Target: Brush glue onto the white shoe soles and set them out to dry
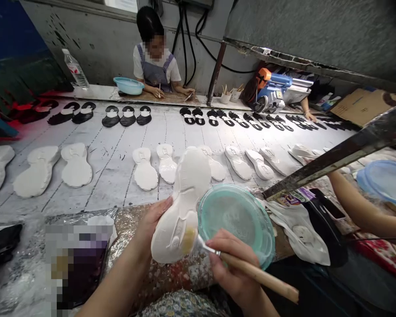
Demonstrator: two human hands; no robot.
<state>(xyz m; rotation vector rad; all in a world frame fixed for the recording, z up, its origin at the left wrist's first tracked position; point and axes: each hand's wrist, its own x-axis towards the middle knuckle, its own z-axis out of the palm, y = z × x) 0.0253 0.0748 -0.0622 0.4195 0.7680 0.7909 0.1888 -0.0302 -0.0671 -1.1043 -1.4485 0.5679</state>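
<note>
My left hand (153, 220) grips a white shoe sole (185, 207) by its left edge, its toe end pointing up and away. In my right hand (234, 266) is a brush (257, 277) with a wooden handle and a metal ferrule. The brush tip is at the lower right edge of the sole, beside a yellowish patch in its recess. Behind the brush stands a round teal bowl (270, 233) holding a pale, cloudy liquid, partly hidden by my right hand.
A white belt (112, 189) crosses ahead, bearing white soles (77, 165) and black sole pieces (128, 116). A co-worker (156, 66) sits opposite; another person's arm (359, 211) reaches in at right. A slanted metal bar (336, 154) stands near my right side. A plastic-wrapped packet (82, 264) lies at left.
</note>
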